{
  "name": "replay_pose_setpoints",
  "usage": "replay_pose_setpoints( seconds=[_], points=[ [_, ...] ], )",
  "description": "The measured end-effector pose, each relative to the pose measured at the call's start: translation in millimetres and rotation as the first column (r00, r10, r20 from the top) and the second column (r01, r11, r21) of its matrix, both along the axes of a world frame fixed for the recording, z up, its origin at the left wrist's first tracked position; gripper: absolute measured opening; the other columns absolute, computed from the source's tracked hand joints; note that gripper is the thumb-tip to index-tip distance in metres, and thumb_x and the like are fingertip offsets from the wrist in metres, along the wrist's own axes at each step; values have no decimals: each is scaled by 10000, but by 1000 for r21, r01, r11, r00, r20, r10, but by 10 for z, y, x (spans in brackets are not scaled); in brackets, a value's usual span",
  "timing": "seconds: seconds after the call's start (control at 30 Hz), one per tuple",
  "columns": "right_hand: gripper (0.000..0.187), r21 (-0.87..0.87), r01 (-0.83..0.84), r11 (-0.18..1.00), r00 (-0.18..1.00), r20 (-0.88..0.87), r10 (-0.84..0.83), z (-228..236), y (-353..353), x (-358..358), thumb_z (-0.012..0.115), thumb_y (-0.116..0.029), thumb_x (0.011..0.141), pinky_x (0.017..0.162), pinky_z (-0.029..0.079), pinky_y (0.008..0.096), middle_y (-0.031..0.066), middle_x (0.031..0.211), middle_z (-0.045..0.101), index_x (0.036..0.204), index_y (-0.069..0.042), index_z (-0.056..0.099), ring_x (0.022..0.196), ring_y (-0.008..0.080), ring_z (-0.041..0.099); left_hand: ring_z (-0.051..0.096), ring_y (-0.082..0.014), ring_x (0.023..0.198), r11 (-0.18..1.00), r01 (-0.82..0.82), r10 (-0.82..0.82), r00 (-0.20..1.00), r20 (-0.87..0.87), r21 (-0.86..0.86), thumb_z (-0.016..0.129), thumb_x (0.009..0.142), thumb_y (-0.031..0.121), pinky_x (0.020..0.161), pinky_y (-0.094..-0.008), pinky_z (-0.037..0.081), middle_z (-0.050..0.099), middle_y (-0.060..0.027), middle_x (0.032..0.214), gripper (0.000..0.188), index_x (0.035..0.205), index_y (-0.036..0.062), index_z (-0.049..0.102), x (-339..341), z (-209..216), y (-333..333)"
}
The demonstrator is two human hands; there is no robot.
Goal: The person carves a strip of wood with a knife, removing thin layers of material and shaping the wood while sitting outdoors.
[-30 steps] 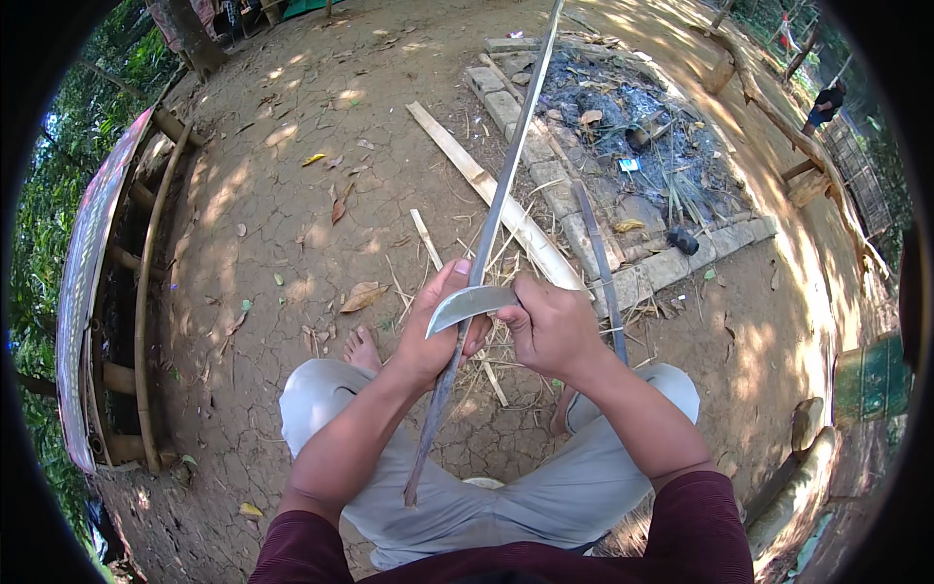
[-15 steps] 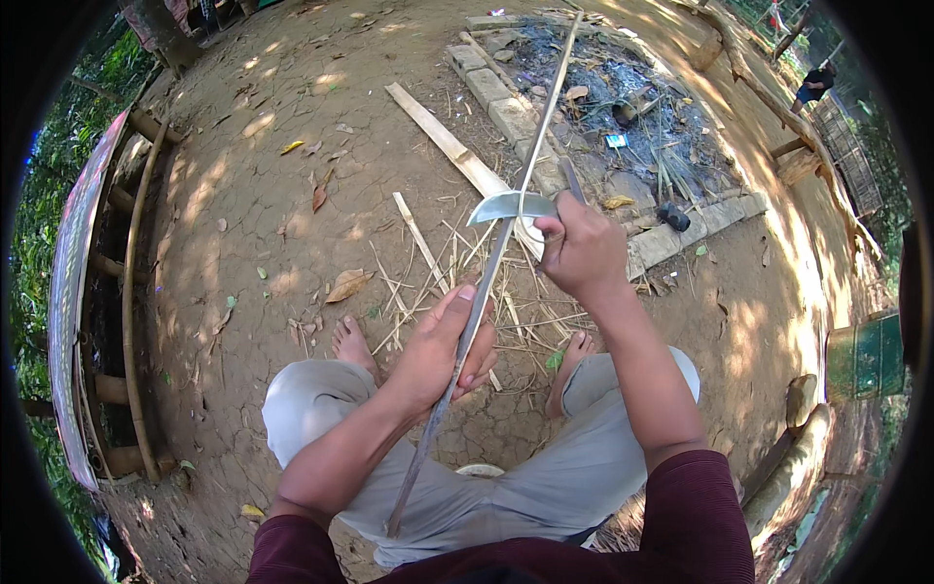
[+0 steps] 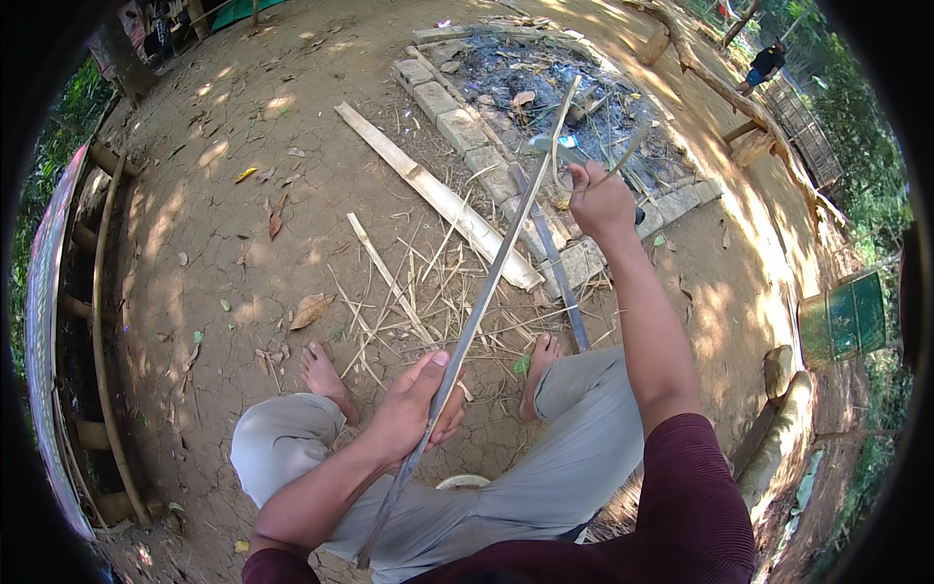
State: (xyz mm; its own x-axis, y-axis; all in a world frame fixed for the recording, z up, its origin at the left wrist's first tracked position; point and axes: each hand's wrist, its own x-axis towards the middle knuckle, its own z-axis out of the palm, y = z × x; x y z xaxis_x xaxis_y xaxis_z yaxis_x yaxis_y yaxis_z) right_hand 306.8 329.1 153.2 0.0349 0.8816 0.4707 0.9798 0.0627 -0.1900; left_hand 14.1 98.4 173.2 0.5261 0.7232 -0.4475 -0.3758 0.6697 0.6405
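Observation:
My left hand (image 3: 418,407) is closed around a long, narrow bamboo strip (image 3: 484,297), its thumb lying along the top. The strip slants from beside my lap up toward the fire pit. Near its far end, my right hand (image 3: 603,202) grips a knife whose handle is hidden in the fist. The knife's curved, pale blade (image 3: 545,146) crosses the strip there, and a thin shaving (image 3: 626,156) curls off by the knuckles. On the ground beyond my feet lie a wide split bamboo piece (image 3: 438,195) and a shorter pale strip (image 3: 389,277) among scattered shavings (image 3: 448,273).
A brick-edged fire pit (image 3: 462,131) holds ash and charred bits. A dark flat strip (image 3: 559,273) leans from its edge toward my right foot. Bamboo rails (image 3: 102,341) run along the left, a green container (image 3: 842,316) stands at right, and a person (image 3: 766,63) is far off.
My right hand and the knife have slid away from me along the strip to near its far end. A shaving now curls beside the hand. My left hand keeps its hold.

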Motion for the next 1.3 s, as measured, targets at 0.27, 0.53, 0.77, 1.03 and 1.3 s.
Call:
replay_pose_setpoints(
  seconds=[0.27,0.53,0.77,1.03,1.3],
  points=[
    [625,-267,258,929,924,-212,-318,-97,193,669,350,-530,1011,857,488,545,296,944,672,971,-6,689,963,476,634,320,-126,346,993,122,-120,990,-80,12,301,1080,411,384,-258,302,378,-26,471,375,984,82,453,-62,0,-321],
    [735,-144,118,982,960,-237,-150,-522,654,1078,361,-604,996,707,484,530,313,781,637,859,64,637,755,510,603,298,-120,341,994,105,-106,994,-25,-23,303,1082,397,364,-263,267,372,-27,458,367,914,96,429,-39,-147,-81],
    [672,-151,-60,987,984,-173,33,-167,496,609,298,-555,1025,669,486,549,255,773,658,841,12,610,753,468,635,309,-121,341,998,68,-67,994,-88,-1,306,1077,422,363,-262,267,373,-32,457,385,901,100,424,122,-86,84],
    [472,99,104,990,994,-46,-99,-260,583,1482,397,-461,1019,651,498,570,242,736,652,864,-54,580,730,475,637,304,-115,333,988,150,-150,989,11,-28,305,1076,421,377,-253,256,382,-36,452,386,887,105,422,448,31,-134],
    [472,71,23,997,998,65,-27,-576,530,2051,433,-481,998,624,506,558,215,730,655,805,-62,531,720,450,645,314,-129,336,957,148,-144,989,32,-250,340,1073,406,373,-268,246,386,-45,448,359,881,115,426,506,181,-218]
  ],
)
